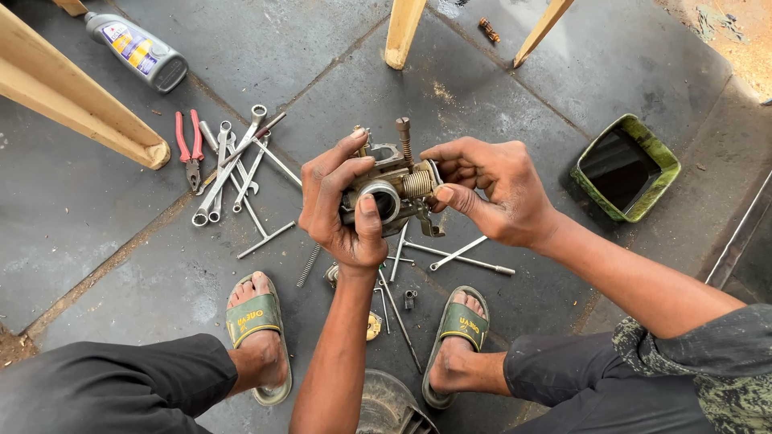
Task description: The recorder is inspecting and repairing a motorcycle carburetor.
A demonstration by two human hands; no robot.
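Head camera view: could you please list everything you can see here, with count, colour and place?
carburettor: one, grey metal, held in both hands
spanners: several, silver, floor left
pliers: one, red handles, beside spanners
bottle: one, grey, top left
tray: one, green, dark liquid, right
rods: several, silver, under hands
wooden legs: pale, top
sandals: two, green
left hand: grips carburettor body
right hand: pinches its side

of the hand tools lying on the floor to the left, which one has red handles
The pliers, at the far left of the tool pile. Their two handles are red, while the wrenches and T-handle drivers beside them are bare grey metal.
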